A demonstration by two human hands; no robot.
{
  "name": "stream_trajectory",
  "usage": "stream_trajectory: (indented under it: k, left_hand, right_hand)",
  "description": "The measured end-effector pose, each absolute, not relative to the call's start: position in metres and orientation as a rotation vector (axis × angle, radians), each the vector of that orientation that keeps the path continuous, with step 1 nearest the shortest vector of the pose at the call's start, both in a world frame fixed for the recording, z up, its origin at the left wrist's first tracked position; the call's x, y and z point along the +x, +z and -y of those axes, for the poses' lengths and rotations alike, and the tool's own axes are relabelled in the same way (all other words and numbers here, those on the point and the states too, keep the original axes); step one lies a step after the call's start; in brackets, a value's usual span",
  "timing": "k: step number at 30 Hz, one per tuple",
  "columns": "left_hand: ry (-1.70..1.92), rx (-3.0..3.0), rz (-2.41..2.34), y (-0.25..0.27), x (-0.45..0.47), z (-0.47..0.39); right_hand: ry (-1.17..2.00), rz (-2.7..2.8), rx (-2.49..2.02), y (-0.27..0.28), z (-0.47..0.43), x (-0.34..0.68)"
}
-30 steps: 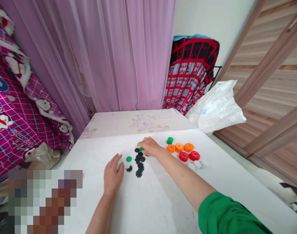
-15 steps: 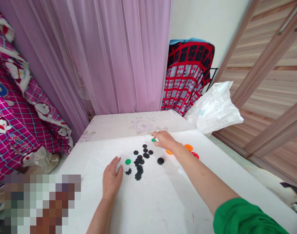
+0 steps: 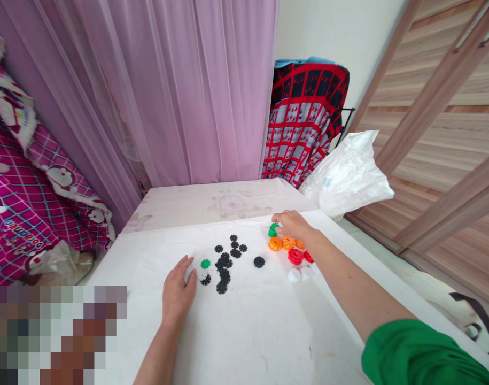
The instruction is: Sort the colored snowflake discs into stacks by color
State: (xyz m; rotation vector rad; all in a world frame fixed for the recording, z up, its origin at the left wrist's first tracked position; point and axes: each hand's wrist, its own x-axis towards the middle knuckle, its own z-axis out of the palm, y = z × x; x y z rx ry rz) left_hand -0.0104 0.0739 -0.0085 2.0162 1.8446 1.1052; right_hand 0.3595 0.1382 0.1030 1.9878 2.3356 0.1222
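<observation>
Small notched plastic discs lie on the white-covered table (image 3: 244, 326). My right hand (image 3: 293, 224) is at the far right side, its fingertips closed on a green notched disc (image 3: 273, 230) at a small green group. My left hand (image 3: 179, 283) rests on the cloth with its fingers apart and nothing in its grasp. Just right of it are a lone green disc (image 3: 205, 263), pale clear discs and a loose cluster of black discs (image 3: 224, 262). Orange discs (image 3: 275, 244) and red discs (image 3: 295, 256) sit below my right hand, partly covered by my forearm.
A separate black disc (image 3: 259, 262) lies between the cluster and the coloured groups. White discs (image 3: 294, 275) are below the red ones. A white plastic bag (image 3: 344, 176) stands at the table's right edge. A purple curtain (image 3: 188, 96) hangs behind the table.
My right hand has moved right with the green disc, from beyond the black discs to the green group. My left hand stays beside the pale discs. The view has shifted slightly.
</observation>
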Motion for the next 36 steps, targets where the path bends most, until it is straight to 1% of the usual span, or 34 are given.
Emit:
stream_trajectory:
  k: [7, 11, 17, 24, 29, 36]
  left_hand:
    - [1.114, 1.996, -1.838, -0.005, -0.009, -0.073]
    - [1.182, 1.927, -1.814, -0.005, -0.008, -0.072]
    - [1.389, 1.663, -1.813, -0.008, -0.009, -0.072]
    - [1.447, 1.65, -1.794, -0.01, -0.01, -0.074]
    - [1.433, 1.657, -1.804, -0.012, -0.01, -0.075]
    - [1.398, 1.668, -1.793, -0.009, -0.008, -0.074]
  right_hand:
    - [0.113, -2.327, 2.002, 0.104, -0.138, 0.357]
    - [0.1, -2.371, 1.999, 0.112, -0.137, 0.346]
    - [0.013, -2.607, 1.816, 0.109, -0.133, 0.274]
    - [-0.158, -2.867, 1.454, 0.086, -0.119, 0.181]
    - [-0.115, -2.84, 1.333, 0.079, -0.112, 0.159]
    - [-0.083, -2.76, 1.422, 0.078, -0.109, 0.151]
